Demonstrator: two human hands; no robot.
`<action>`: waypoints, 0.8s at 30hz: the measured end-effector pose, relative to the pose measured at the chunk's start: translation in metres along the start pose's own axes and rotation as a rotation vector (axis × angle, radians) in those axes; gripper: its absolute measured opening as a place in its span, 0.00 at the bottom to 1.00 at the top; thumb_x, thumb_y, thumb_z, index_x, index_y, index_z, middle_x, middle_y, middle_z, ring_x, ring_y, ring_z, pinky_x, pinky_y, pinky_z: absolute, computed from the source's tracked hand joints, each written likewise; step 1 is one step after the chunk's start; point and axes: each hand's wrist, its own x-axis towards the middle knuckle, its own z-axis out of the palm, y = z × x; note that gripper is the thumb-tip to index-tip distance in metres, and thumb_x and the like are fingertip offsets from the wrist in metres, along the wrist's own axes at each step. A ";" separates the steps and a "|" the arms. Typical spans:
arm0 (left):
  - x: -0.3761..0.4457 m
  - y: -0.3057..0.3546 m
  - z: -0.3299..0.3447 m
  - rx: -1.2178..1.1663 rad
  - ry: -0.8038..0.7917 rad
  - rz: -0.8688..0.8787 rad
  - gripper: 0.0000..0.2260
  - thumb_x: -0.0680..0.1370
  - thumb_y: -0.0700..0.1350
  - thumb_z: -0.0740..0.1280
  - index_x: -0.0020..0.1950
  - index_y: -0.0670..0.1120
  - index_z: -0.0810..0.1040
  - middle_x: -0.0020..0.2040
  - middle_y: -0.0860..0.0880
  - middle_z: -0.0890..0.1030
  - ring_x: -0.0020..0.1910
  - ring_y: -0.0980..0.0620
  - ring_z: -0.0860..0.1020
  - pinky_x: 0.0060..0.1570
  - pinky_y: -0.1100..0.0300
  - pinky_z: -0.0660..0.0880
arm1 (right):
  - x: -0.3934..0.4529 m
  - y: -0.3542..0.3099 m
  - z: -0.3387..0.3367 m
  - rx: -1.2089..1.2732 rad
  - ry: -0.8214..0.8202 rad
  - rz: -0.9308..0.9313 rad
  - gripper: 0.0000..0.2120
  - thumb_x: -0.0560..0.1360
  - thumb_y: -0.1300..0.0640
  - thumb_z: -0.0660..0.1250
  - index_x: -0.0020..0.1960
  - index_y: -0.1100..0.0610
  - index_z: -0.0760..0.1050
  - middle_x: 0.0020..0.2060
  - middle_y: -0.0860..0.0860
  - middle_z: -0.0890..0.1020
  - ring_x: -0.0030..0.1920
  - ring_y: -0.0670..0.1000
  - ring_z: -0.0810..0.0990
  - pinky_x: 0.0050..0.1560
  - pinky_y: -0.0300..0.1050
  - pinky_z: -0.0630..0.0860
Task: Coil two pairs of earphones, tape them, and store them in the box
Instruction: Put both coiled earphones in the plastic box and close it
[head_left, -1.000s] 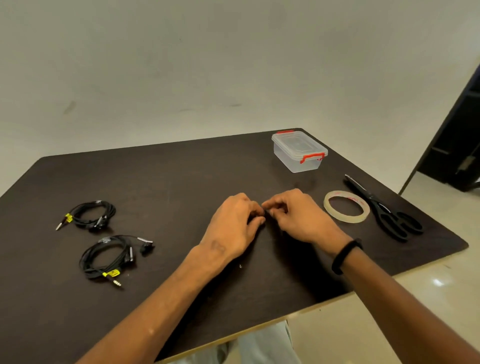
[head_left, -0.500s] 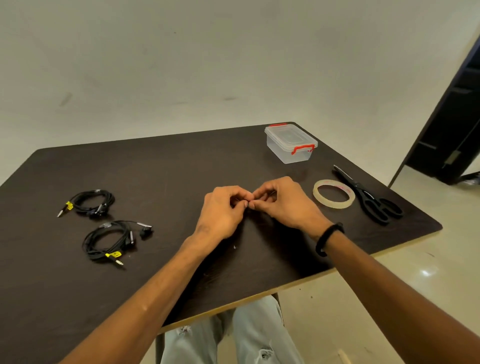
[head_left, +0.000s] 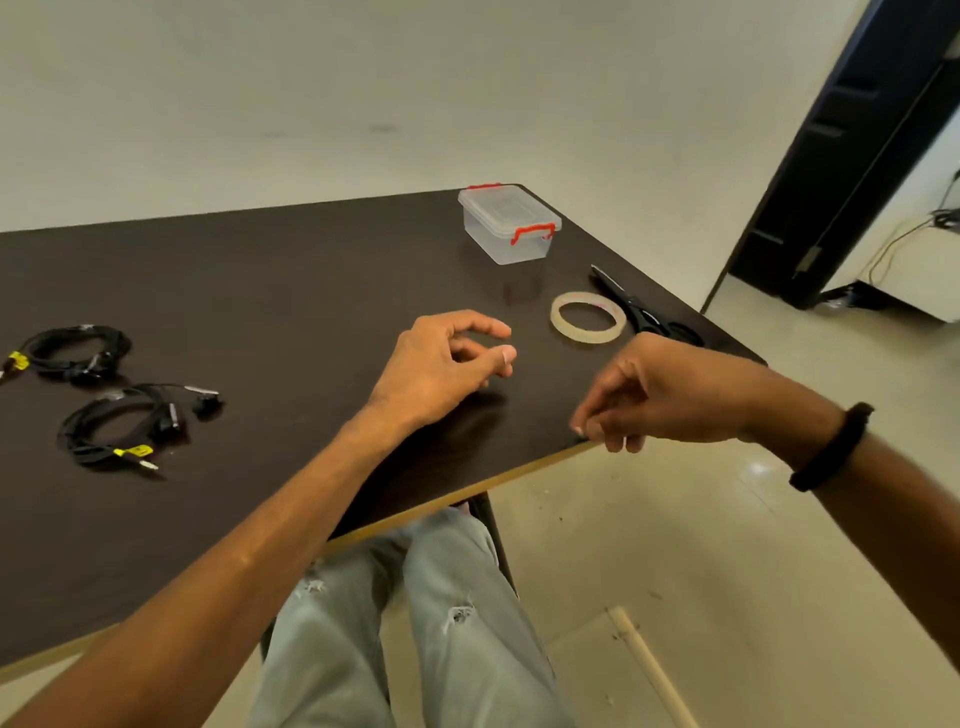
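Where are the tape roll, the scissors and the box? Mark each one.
tape roll (head_left: 558, 321): head view, left side of ring.
scissors (head_left: 641, 314): head view, black pivot area.
box (head_left: 511, 244): head view, clear front wall.

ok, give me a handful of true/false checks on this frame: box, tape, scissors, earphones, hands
1. The clear plastic box with red latches has its lid on. True.
2. The roll of clear tape lies inside the box. False: it lies flat on the dark wooden table, beside the black scissors.
3. Two coiled black earphone sets lie on the table, at the person's left. True.
4. The left hand grips the scissors. False: it hovers over the table holding nothing visible.
5. The right hand is at the table's near edge, fingertips pinched together. True; whether they hold anything cannot be told.
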 end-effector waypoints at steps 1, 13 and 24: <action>0.001 0.001 0.004 0.005 -0.006 0.000 0.11 0.79 0.52 0.73 0.61 0.54 0.82 0.42 0.57 0.88 0.40 0.60 0.85 0.46 0.67 0.76 | -0.003 0.002 0.000 -0.063 0.012 0.028 0.02 0.76 0.54 0.77 0.47 0.50 0.88 0.37 0.46 0.88 0.38 0.46 0.87 0.38 0.36 0.81; 0.018 0.001 0.011 0.063 -0.006 -0.052 0.12 0.79 0.52 0.73 0.62 0.53 0.82 0.42 0.56 0.88 0.41 0.59 0.86 0.35 0.69 0.77 | -0.009 0.002 -0.024 -0.333 -0.130 0.182 0.20 0.80 0.71 0.60 0.52 0.55 0.87 0.44 0.48 0.89 0.45 0.49 0.88 0.48 0.44 0.86; 0.093 -0.034 0.007 0.129 0.283 -0.083 0.05 0.79 0.48 0.73 0.54 0.51 0.84 0.36 0.53 0.87 0.33 0.61 0.84 0.37 0.59 0.82 | 0.093 -0.010 -0.018 0.502 0.390 0.120 0.12 0.79 0.58 0.74 0.58 0.64 0.79 0.44 0.62 0.88 0.42 0.55 0.89 0.48 0.47 0.87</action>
